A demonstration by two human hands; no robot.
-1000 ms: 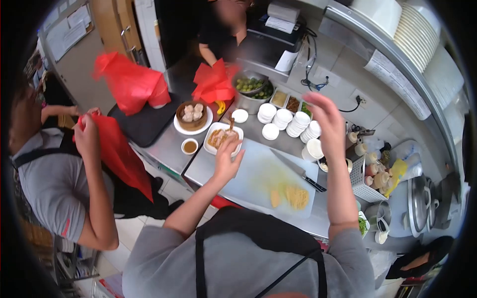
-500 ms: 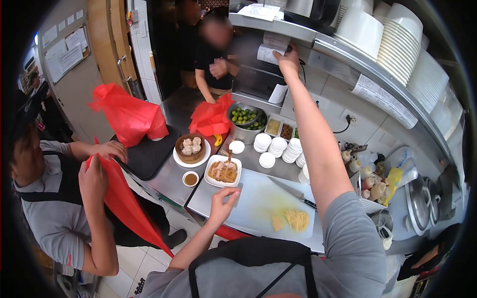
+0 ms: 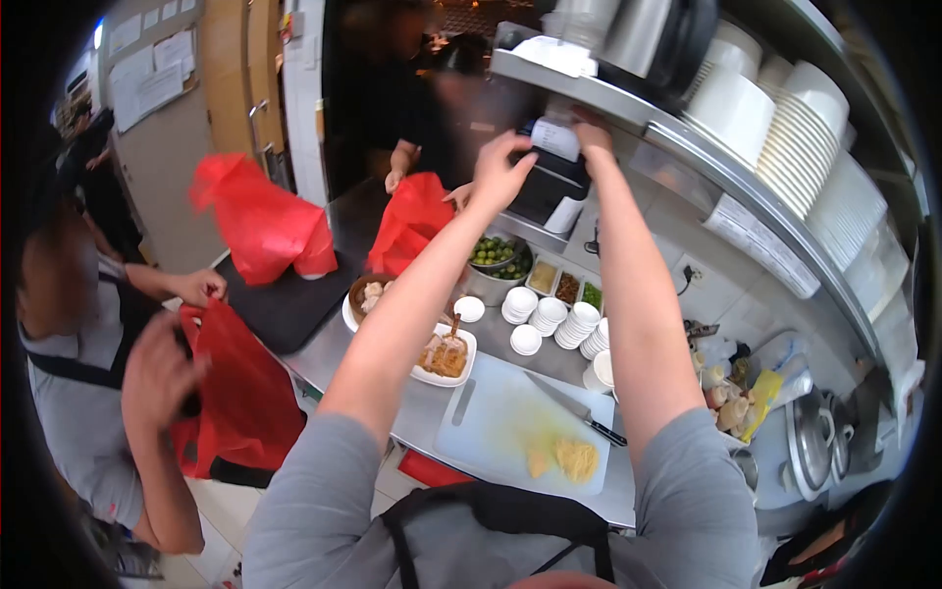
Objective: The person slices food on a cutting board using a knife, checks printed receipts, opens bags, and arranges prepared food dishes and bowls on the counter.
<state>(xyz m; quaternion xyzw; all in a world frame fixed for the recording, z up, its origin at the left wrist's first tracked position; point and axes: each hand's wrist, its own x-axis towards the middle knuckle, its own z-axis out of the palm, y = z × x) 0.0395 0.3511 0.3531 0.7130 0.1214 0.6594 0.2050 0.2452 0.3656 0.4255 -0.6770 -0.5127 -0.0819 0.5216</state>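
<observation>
A printed receipt (image 3: 556,140) stands up from the top of a black receipt printer (image 3: 543,196) under the steel shelf. My right hand (image 3: 595,139) is at the receipt's right edge, its fingers closed there and partly hidden. My left hand (image 3: 500,175) reaches to the printer's upper left, fingers curved and apart close to the paper, holding nothing I can see. Below my arms lies a white cutting board (image 3: 500,402) with a knife (image 3: 579,407) and shredded yellow food (image 3: 575,458). A white dish of sliced meat (image 3: 444,355) sits beside it, partly behind my left forearm.
Stacked white lidded cups (image 3: 551,314) and a pot of green citrus (image 3: 496,275) stand below the printer. A co-worker at left handles a red bag (image 3: 240,393); another red bag (image 3: 265,221) stands on a black tray (image 3: 294,314). Bowls (image 3: 785,118) are stacked on the shelf.
My left hand has risen from beside the meat dish up to the printer. My right hand stays at the receipt. The co-worker's red bag now hangs more opened out.
</observation>
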